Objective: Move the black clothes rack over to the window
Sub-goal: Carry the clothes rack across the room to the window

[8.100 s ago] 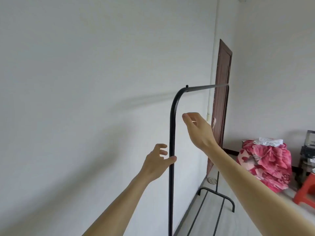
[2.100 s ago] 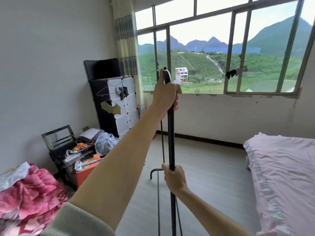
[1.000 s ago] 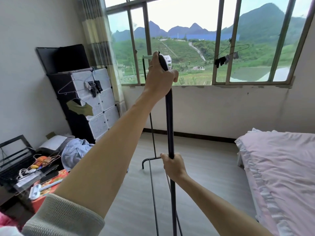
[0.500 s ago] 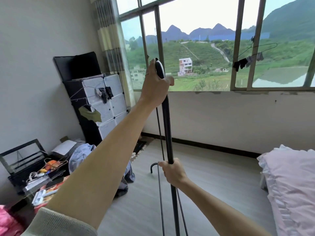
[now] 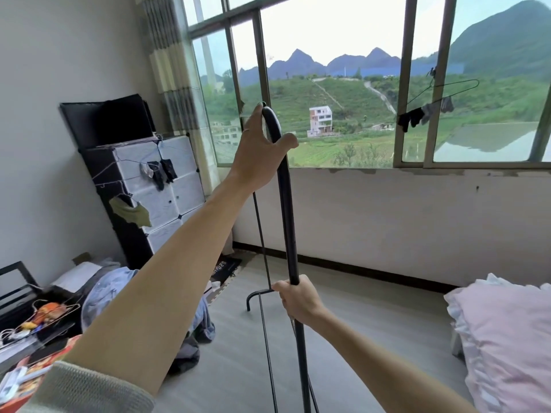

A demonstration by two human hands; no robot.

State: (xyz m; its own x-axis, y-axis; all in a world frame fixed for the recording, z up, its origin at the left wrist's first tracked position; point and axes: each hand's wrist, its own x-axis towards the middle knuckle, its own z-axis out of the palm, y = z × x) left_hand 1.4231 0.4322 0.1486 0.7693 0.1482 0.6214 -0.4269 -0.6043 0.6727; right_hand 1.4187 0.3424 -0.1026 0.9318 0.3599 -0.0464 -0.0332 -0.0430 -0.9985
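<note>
The black clothes rack (image 5: 285, 210) stands end-on in front of me, so its near upright hides most of the frame. Its far upright and a curved foot (image 5: 255, 296) show just behind. My left hand (image 5: 258, 150) is at the rack's curved top corner, thumb across the tube and fingers stretched up along it in a loose hold. My right hand (image 5: 298, 300) is closed around the near upright at mid height. The window (image 5: 331, 84) fills the wall ahead, above a low white wall section.
A black-and-white cube cabinet (image 5: 155, 189) with hangers stands in the left corner beside a curtain (image 5: 170, 70). Clothes (image 5: 116, 290) and cluttered boxes (image 5: 32, 329) lie on the floor at left. A pink bed (image 5: 504, 332) is at right. Grey floor runs ahead to the wall.
The window and wall have come closer as I carried the rack forward. My left hand's fingers have straightened from a full wrap to a looser hold. The right hand keeps its grip.
</note>
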